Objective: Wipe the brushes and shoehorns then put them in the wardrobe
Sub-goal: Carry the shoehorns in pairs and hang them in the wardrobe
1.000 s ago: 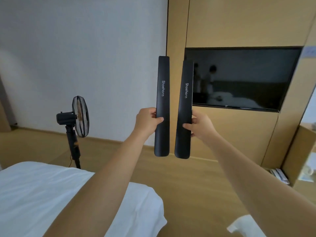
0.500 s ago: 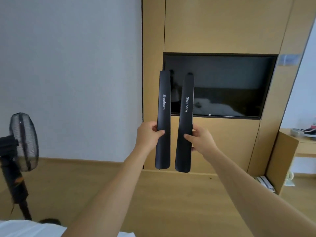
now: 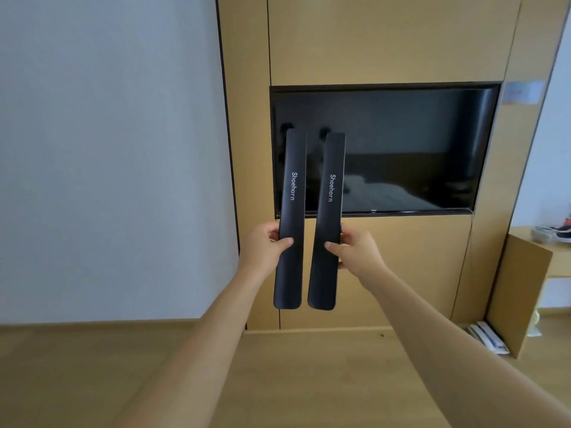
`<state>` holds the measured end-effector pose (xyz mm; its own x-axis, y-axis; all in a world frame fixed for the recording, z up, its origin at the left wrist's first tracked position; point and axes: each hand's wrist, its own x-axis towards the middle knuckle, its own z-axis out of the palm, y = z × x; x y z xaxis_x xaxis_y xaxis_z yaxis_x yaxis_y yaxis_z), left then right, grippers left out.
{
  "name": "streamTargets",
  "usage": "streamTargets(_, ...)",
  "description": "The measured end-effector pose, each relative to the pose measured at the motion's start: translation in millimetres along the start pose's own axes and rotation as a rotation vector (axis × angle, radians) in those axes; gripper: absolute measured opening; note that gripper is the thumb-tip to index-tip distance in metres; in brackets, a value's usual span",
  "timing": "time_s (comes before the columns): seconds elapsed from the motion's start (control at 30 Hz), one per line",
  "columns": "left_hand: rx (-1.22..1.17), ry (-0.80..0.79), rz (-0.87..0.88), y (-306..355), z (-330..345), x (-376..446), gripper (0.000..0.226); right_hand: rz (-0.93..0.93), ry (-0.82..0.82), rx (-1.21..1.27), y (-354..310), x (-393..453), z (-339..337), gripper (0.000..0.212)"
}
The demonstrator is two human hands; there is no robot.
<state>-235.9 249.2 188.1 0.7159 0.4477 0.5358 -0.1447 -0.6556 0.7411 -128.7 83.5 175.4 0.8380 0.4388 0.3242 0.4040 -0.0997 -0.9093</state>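
I am standing in a bedroom, most likely a hotel room or a small flat. Ahead of me a flat television (image 3: 386, 149) sits flush in a wall of light wooden panels (image 3: 386, 38), and its dark screen mirrors a bed with white linen. The floor (image 3: 309, 381) is the same pale wood. To my left is a plain white wall (image 3: 108, 149); to my right, a low wooden shelf unit (image 3: 522, 298) with shoes (image 3: 559, 231) on top.
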Motion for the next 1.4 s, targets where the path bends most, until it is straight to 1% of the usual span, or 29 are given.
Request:
streamTargets(0.17, 0.067, 0.056, -0.035, -39, 21, 57, 0.01, -0.044, -0.084, 0.033, 30, 81, 16, 0.029)
streamTargets(0.27, 0.115, 0.136, -0.053, -57, 30, 95, 0.009, -0.077, -0.151, 0.056, 45, 134, 26, 0.032)
streamTargets(0.43, 0.134, 0.251, -0.124, -87, 39, 157, 0.01, -0.115, -0.273, 0.1, 59, 219, 46, 0.03)
streamTargets(0.67, 0.149, 0.383, -0.226, -134, 26, 208, 0.008, -0.136, -0.433, 0.194, 74, 304, 108, 0.03)
streamTargets(0.8, 0.183, 0.453, -0.281, -170, -3, 226, 0.006, -0.147, -0.514, 0.215, 76, 338, 162, 0.037)
streamTargets(1.0, 0.201, 0.546, -0.298, -235, -60, 262, 0.01, -0.178, -0.612, 0.214, 71, 390, 257, 0.03)
streamTargets(1.2, 0.22, 0.626, -0.293, -300, -143, 319, 0.011, -0.223, -0.672, 0.216, 39, 452, 369, 0.029)
streamTargets(1.4, 0.256, 0.661, -0.268, -359, -229, 362, 0.012, -0.25, -0.704, 0.26, 10, 495, 476, 0.027)
